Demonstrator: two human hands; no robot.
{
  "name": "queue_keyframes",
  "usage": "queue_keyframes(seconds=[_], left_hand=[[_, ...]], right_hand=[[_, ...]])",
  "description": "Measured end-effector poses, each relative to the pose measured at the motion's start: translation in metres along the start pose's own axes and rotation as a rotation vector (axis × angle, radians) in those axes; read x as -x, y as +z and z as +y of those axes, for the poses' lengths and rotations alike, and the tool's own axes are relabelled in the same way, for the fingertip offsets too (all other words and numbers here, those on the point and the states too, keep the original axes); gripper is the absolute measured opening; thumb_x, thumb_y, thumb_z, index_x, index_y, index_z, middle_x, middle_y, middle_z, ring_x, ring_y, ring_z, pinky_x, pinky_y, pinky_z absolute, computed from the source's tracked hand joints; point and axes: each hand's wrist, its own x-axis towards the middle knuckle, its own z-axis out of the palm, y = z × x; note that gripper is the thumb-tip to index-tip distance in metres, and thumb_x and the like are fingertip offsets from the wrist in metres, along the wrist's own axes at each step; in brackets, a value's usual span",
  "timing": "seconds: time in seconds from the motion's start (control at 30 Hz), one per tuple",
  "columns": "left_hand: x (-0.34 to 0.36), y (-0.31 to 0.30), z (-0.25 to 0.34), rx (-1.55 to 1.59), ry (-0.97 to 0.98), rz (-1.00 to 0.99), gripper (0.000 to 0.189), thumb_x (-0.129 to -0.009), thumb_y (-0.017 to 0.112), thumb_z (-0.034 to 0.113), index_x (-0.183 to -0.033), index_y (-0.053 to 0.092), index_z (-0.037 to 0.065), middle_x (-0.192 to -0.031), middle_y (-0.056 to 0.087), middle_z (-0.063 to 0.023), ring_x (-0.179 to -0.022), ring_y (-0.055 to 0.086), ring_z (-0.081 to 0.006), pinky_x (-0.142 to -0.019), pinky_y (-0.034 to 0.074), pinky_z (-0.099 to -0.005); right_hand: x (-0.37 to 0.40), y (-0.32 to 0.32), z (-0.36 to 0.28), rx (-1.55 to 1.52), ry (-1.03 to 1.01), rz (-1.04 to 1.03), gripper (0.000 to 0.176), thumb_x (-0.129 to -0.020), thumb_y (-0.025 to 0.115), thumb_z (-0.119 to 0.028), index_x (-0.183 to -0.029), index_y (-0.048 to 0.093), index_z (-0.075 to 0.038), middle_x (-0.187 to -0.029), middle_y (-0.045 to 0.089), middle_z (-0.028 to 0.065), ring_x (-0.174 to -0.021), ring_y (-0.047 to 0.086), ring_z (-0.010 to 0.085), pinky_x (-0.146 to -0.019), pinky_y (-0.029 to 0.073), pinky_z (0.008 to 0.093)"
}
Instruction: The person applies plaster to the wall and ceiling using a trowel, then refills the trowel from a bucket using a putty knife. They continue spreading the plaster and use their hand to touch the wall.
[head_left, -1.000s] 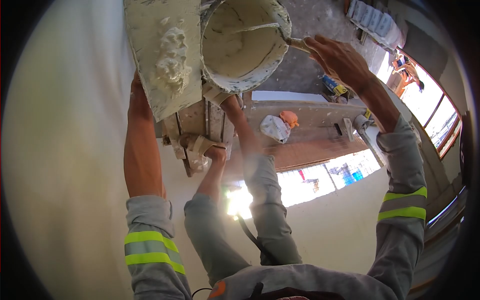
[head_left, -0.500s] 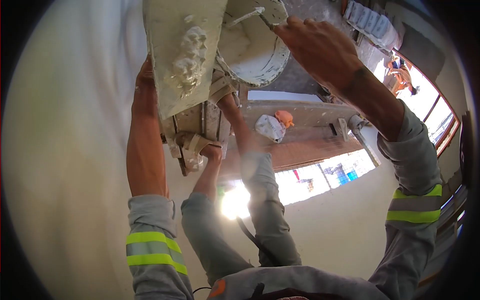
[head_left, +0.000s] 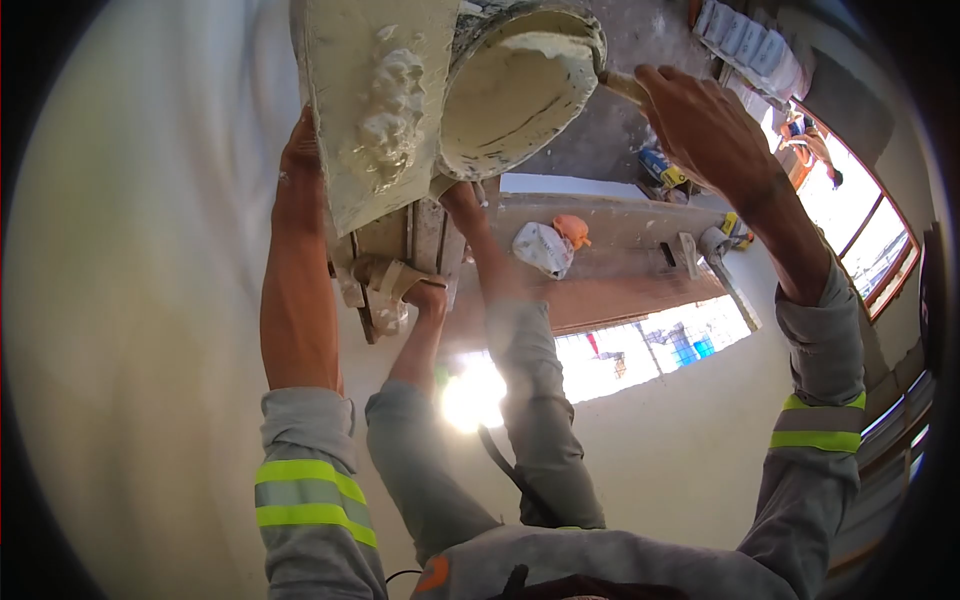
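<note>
My left hand (head_left: 302, 150) is at the left edge of a plasterer's hawk (head_left: 350, 205), a long pale board coated with wet plaster; its fingers are mostly hidden behind the board. A lumpy heap of white plaster (head_left: 392, 120) lies on the board. Against its right side is a bucket (head_left: 520, 95), smeared inside with plaster and tipped so that its mouth faces me. My right hand (head_left: 700, 120) is closed around the pale handle of a trowel (head_left: 626, 87) at the bucket's right rim. The trowel's blade is hidden.
My sandalled feet (head_left: 395, 280) stand on wooden planks (head_left: 425, 240). Beyond are a white bag with an orange one (head_left: 545, 250), a window (head_left: 650, 340) and stacked white packages (head_left: 745, 45). Another person (head_left: 808, 145) shows through the right opening. A pale wall (head_left: 150, 300) rises on the left.
My right hand has moved right and slightly down, drawing the trowel out of the bucket's middle to its rim. The bucket's mouth has tipped toward me. The hawk has shifted slightly right.
</note>
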Motion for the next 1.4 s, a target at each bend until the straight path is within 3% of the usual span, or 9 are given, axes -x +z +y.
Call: queue_keyframes(seconds=[0.27,0.57,0.67,0.87,1.03,1.1,1.17,1.33,1.4], left_hand=[[-0.031,0.01,0.017,-0.061,0.023,-0.058,0.052,-0.088,0.063,0.04,-0.123,0.059,0.003,-0.115,0.065,-0.0102,-0.098,0.063,-0.0194,-0.08,0.055,-0.0346],[-0.027,0.002,0.003,-0.053,-0.013,-0.06,0.051,-0.087,0.064,0.04,-0.122,0.06,0.003,-0.113,0.066,-0.0101,-0.096,0.064,-0.0186,-0.079,0.055,-0.0337],[-0.034,-0.004,-0.008,-0.05,-0.028,-0.067,0.051,-0.087,0.065,0.04,-0.121,0.06,0.003,-0.113,0.066,-0.01,-0.095,0.064,-0.0183,-0.079,0.056,-0.0334],[-0.032,-0.001,-0.012,-0.091,-0.045,-0.073,0.05,-0.086,0.066,0.039,-0.12,0.061,0.002,-0.111,0.067,-0.0099,-0.094,0.065,-0.0178,-0.078,0.056,-0.0328],[-0.042,-0.08,-0.015,0.232,-0.224,0.2,0.051,-0.082,0.07,0.038,-0.118,0.063,0.002,-0.107,0.068,-0.009,-0.089,0.067,-0.0188,-0.073,0.058,-0.0332],[-0.001,-0.006,0.015,-0.119,-0.071,0.02,0.052,-0.081,0.071,0.038,-0.117,0.063,0.002,-0.106,0.068,-0.0091,-0.09,0.067,-0.0189,-0.074,0.058,-0.0335],[0.008,0.011,0.013,-0.07,-0.037,-0.013,0.052,-0.08,0.072,0.038,-0.117,0.063,0.003,-0.105,0.069,-0.0091,-0.09,0.067,-0.0189,-0.076,0.058,-0.0344],[0.012,0.019,0.009,-0.105,-0.036,0.096,0.054,-0.078,0.074,0.038,-0.117,0.063,0.003,-0.105,0.069,-0.0091,-0.091,0.067,-0.0188,-0.078,0.058,-0.0365],[0.0,-0.013,0.005,0.008,-0.13,0.016,0.054,-0.078,0.074,0.039,-0.117,0.063,0.003,-0.106,0.069,-0.009,-0.091,0.067,-0.0185,-0.079,0.058,-0.0363]], right_hand=[[-0.023,0.014,-0.028,0.28,-0.12,0.144,0.013,-0.088,0.057,-0.005,-0.1,0.059,-0.003,-0.089,0.066,0.0144,-0.084,0.069,0.0261,-0.072,0.056,0.0355],[-0.044,0.025,0.036,0.142,-0.29,0.202,0.015,-0.087,0.062,-0.01,-0.101,0.06,-0.004,-0.079,0.066,0.0136,-0.073,0.069,0.0289,-0.064,0.055,0.0395],[-0.057,0.028,0.054,0.092,-0.255,0.02,0.022,-0.088,0.062,-0.009,-0.109,0.058,-0.005,-0.084,0.064,0.013,-0.071,0.066,0.0285,-0.064,0.054,0.041],[-0.058,0.035,0.061,-0.003,-0.301,0.008,0.019,-0.09,0.063,-0.013,-0.105,0.058,-0.002,-0.086,0.065,0.0165,-0.072,0.066,0.0311,-0.062,0.052,0.0435],[-0.055,0.044,0.056,-0.206,-0.189,-0.073,0.021,-0.094,0.061,-0.02,-0.103,0.057,-0.001,-0.078,0.065,0.0175,-0.064,0.063,0.0328,-0.06,0.049,0.0444],[-0.052,0.055,0.059,-0.307,-0.156,-0.106,0.024,-0.095,0.059,-0.022,-0.104,0.056,0.0,-0.076,0.065,0.0177,-0.061,0.062,0.0335,-0.059,0.049,0.0445],[-0.043,0.073,0.064,-0.392,-0.159,-0.083,0.026,-0.096,0.058,-0.023,-0.105,0.054,0.001,-0.073,0.065,0.018,-0.059,0.061,0.0339,-0.059,0.049,0.0443],[-0.029,0.094,0.07,-0.518,-0.19,-0.034,0.029,-0.098,0.055,-0.027,-0.105,0.051,0.001,-0.073,0.063,0.0178,-0.059,0.06,0.0339,-0.058,0.048,0.044],[-0.024,0.106,0.068,-0.54,-0.206,-0.003,0.031,-0.099,0.053,-0.03,-0.104,0.051,0.001,-0.071,0.062,0.0172,-0.058,0.059,0.0335,-0.057,0.047,0.044]])
